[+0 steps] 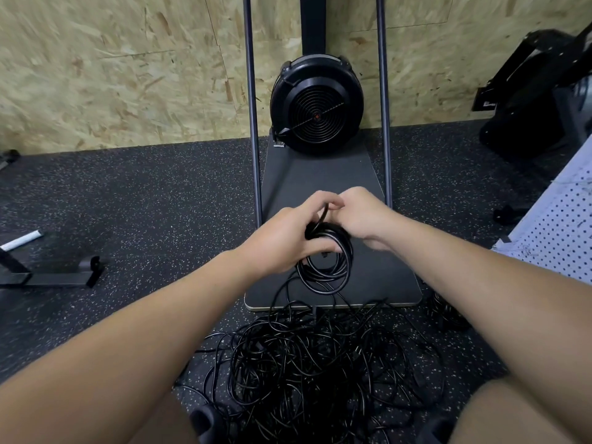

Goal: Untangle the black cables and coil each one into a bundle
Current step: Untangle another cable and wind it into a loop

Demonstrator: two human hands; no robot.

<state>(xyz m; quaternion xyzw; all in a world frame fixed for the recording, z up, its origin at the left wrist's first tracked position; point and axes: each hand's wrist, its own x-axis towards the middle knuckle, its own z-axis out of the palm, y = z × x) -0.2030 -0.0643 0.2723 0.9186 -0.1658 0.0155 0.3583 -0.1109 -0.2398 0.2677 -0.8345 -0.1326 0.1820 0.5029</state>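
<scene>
Above the dark platform (320, 187) of a fan machine (316, 105), a coiled black cable (325, 267) is held up by both hands. The upper part of the coil is gripped by the left hand (282, 238), whose grip is clamped around the gathered loops. A strand at the top of the coil is pinched by the fingers of the right hand (362, 216), so that grip is likewise closed on the cable. The loops hang down below the hands, and a strand trails from them to the floor. On the speckled rubber floor (144, 203), just in front of the platform's near edge, a large tangle of black cables (320, 363) is spread between the person's legs. A chipboard wall (128, 75) is seen behind.
</scene>
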